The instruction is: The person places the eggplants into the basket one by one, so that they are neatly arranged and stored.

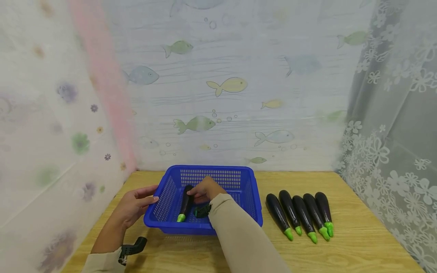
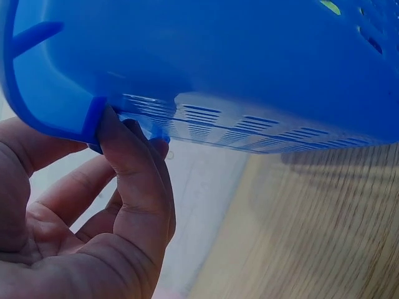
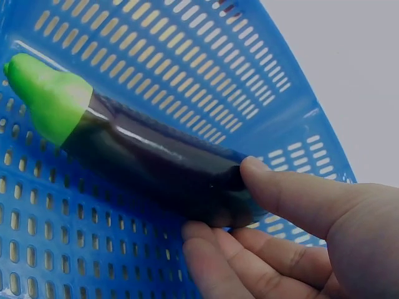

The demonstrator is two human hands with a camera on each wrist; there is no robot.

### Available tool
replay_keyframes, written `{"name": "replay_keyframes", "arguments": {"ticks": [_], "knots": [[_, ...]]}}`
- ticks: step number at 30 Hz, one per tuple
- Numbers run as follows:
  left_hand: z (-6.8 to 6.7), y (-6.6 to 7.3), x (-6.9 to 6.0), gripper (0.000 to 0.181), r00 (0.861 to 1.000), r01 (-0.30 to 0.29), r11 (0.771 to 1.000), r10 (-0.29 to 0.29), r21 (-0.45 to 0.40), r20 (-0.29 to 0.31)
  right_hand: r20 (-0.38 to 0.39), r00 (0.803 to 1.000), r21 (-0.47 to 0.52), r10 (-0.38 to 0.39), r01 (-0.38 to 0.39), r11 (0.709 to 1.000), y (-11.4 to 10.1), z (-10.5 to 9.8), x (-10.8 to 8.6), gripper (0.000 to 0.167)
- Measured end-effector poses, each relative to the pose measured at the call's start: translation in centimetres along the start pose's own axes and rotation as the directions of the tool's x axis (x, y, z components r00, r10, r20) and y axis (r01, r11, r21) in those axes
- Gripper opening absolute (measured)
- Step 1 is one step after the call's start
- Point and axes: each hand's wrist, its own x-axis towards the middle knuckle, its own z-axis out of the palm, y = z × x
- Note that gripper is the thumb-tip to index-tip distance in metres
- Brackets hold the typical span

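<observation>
A blue slotted plastic basket (image 1: 181, 227) sits on the wooden table. My left hand (image 1: 131, 206) grips its left rim, thumb on one side and fingers on the other; the left wrist view shows this hand (image 2: 124, 205) at the basket's edge (image 2: 93, 121). Inside the basket lies a dark eggplant (image 1: 186, 203) with a bright green stem end pointing toward me. Reaching in, my right hand (image 1: 205, 189) pinches its far, rounded end. Up close in the right wrist view, thumb and fingers of this hand (image 3: 280, 230) hold the glossy eggplant (image 3: 156, 149) against the basket's slotted inside.
To the right of the basket several more eggplants (image 1: 304, 214) lie side by side on the table (image 1: 355, 235), green ends toward me. Behind the table hangs a fish-patterned sheet (image 1: 239, 113); a lace curtain (image 1: 382, 159) borders the right side.
</observation>
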Motion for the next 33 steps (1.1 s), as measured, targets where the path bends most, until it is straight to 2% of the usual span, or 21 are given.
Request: {"name": "replay_keyframes", "arguments": {"ticks": [7,15,22,28,33], "knots": [[0.1,0.0,0.1,0.071,1.0,-0.005,1.0,0.005,-0.001,-0.001,0.039,0.999,0.016,-0.003,0.002,1.0,-0.1,-0.2,0.1,0.037],[0.1,0.0,0.0,0.071,1.0,-0.004,1.0,0.004,-0.005,-0.008,0.047,0.999,0.02,-0.012,0.011,1.0,0.0,-0.1,-0.1,0.057],[0.1,0.0,0.0,0.071,1.0,-0.002,1.0,0.002,-0.006,-0.012,0.041,0.999,-0.047,-0.028,0.03,0.998,-0.4,-0.3,-0.1,0.042],[0.0,0.0,0.1,0.071,1.0,0.002,1.0,-0.002,-0.002,-0.011,0.067,0.994,-0.13,-0.083,0.092,0.987,-1.9,-1.4,-0.6,0.035],[0.0,0.1,0.0,0.071,1.0,0.009,1.0,-0.009,-0.009,-0.012,0.119,0.985,-0.151,-0.127,0.144,0.978,-3.6,-3.5,-1.5,0.046]]}}
